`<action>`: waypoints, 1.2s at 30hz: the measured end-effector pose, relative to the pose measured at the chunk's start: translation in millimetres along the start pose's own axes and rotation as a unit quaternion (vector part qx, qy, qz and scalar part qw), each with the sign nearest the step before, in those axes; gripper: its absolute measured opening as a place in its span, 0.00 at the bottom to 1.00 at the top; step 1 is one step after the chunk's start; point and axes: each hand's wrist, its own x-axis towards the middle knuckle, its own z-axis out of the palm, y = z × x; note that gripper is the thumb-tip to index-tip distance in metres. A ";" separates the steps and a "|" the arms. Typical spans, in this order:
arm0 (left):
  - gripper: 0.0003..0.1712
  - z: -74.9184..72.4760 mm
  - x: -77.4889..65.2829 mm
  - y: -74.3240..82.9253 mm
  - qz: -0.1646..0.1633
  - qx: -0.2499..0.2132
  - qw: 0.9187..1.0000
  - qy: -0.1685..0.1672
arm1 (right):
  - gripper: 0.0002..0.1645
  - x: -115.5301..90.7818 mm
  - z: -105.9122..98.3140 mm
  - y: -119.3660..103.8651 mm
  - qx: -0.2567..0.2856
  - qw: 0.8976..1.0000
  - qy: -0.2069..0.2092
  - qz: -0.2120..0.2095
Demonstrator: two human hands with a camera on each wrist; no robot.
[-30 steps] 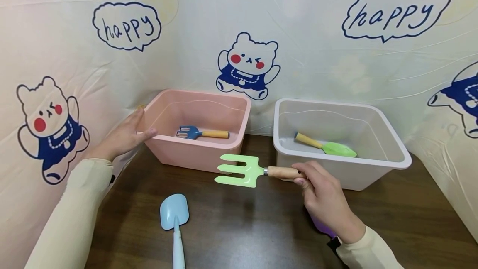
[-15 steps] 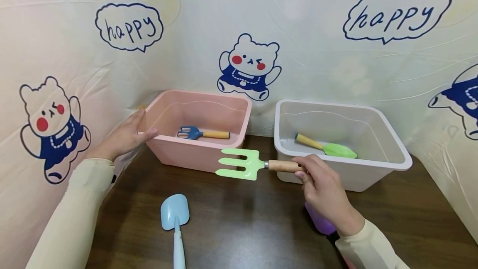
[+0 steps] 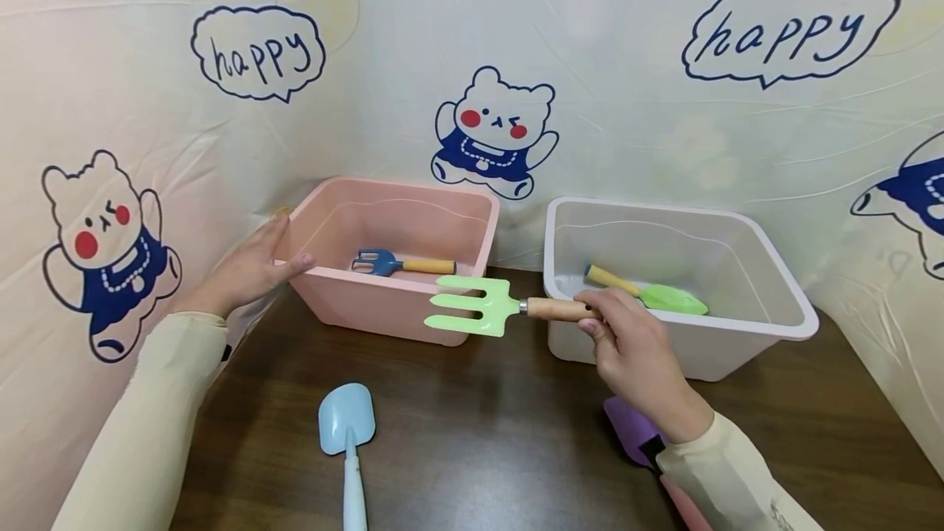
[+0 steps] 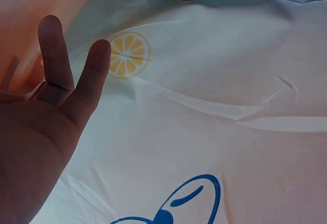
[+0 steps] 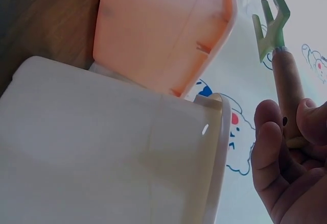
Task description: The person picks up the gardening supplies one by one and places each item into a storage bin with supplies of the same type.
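Two hands are showing over the dark table [image 3: 457, 449]: the left hand [image 3: 247, 269] is resting, fingers extended, at the near left corner of the pink bin [image 3: 376, 310], and the right hand [image 3: 637, 351] is gripping the handle end of a green fork [image 3: 483, 310], whose tines are pointing left in the air. A blue fork [image 3: 386, 264] is lying in the pink bin; a green trowel [image 3: 673, 299] is lying in the grey bin [image 3: 719, 347], toward the table's far right corner. A light blue shovel [image 3: 347, 420] is lying nearer the table's left edge, a purple shovel [image 3: 627, 428] nearer its right.

Pale cloth backdrop [image 3: 619, 133] with printed bears [image 3: 492, 133], "happy" speech bubbles [image 3: 258, 53]; dark wood-grain tabletop [image 3: 472, 441].
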 end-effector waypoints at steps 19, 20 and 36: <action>0.65 0.6 -0.8 1.7 -0.008 0.003 1.000 -0.002 | 0.16 27.9 2.3 4.7 0.011 1.000 0.015 0.014; 0.65 0.7 -0.9 1.6 -0.009 0.002 1.000 -0.002 | 0.15 29.3 2.8 5.0 0.011 1.000 0.015 0.013; 0.64 -1.2 -0.4 1.4 -0.003 0.004 1.000 -0.009 | 0.15 49.7 11.4 9.5 0.008 1.000 -0.005 0.021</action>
